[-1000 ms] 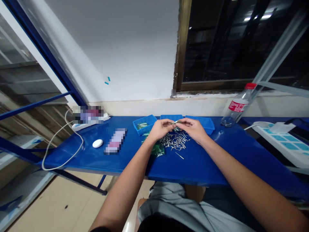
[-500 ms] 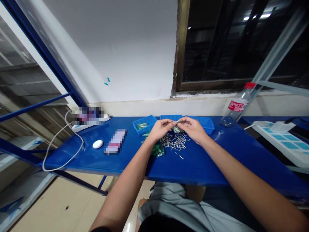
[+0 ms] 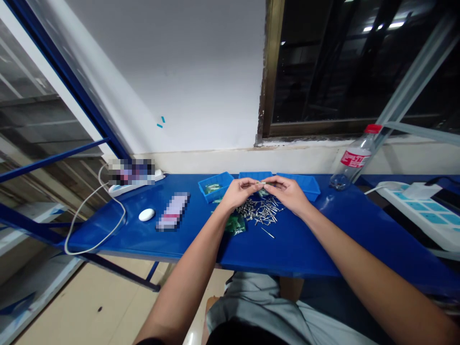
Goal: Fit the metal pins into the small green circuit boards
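Observation:
My left hand [image 3: 239, 193] and my right hand [image 3: 285, 190] meet fingertip to fingertip above the blue table. Both are closed in a pinch on a small pale-green plastic bag [image 3: 263, 183], mostly hidden by the fingers. Below them lies a loose pile of silver blind rivets [image 3: 264, 211], with one single rivet [image 3: 268, 233] apart near the front. Green clear plastic bags [image 3: 235, 224] lie left of the pile, partly behind my left forearm. Behind the hands stand a left blue bin [image 3: 203, 191] holding small packets, a middle blue bin [image 3: 255, 175] and a right blue bin [image 3: 312, 189].
A blurred-out flat object [image 3: 172, 212] and a white oval object [image 3: 146, 214] lie on the left of the table. A power strip with a cable [image 3: 138, 184] is behind them. At right stand a plastic bottle [image 3: 354, 158] and another power strip [image 3: 424, 211].
The fingertips have shifted slightly on the small bag, which showed more below the hands half a second ago. The rivet pile and bins stay as they were.

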Motion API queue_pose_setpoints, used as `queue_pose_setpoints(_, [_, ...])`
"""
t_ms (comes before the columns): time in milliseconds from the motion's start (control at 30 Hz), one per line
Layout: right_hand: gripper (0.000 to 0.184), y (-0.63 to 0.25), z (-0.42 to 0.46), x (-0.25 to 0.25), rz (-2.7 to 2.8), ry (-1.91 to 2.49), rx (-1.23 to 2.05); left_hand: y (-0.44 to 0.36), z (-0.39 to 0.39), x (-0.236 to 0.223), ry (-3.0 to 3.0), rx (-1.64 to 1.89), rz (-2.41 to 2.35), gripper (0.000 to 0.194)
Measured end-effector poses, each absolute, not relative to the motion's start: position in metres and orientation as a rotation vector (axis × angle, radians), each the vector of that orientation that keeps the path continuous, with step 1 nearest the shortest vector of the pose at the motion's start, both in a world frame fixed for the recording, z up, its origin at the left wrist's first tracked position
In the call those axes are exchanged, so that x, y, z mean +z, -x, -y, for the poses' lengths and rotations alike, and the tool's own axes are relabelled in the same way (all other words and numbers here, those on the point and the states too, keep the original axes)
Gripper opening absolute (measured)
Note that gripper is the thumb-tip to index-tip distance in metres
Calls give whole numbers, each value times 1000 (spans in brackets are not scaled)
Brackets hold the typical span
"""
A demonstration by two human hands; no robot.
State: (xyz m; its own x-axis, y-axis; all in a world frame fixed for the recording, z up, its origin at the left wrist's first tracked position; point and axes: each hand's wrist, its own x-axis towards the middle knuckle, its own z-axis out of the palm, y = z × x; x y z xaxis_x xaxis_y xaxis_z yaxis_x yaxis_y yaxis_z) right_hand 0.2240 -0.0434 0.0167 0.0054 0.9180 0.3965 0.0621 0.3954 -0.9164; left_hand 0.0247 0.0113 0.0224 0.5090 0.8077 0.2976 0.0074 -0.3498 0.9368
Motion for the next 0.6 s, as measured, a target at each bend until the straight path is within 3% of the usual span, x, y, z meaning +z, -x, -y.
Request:
queue_pose_setpoints(367, [45,-222,43,12,1318,901,1030,-27,-4,30,-1780,1074,-784,43])
queue_pose_setpoints(600, [33,-222,36,5,1277,1048,658,-27,2,30,-1828,1103,-853,40])
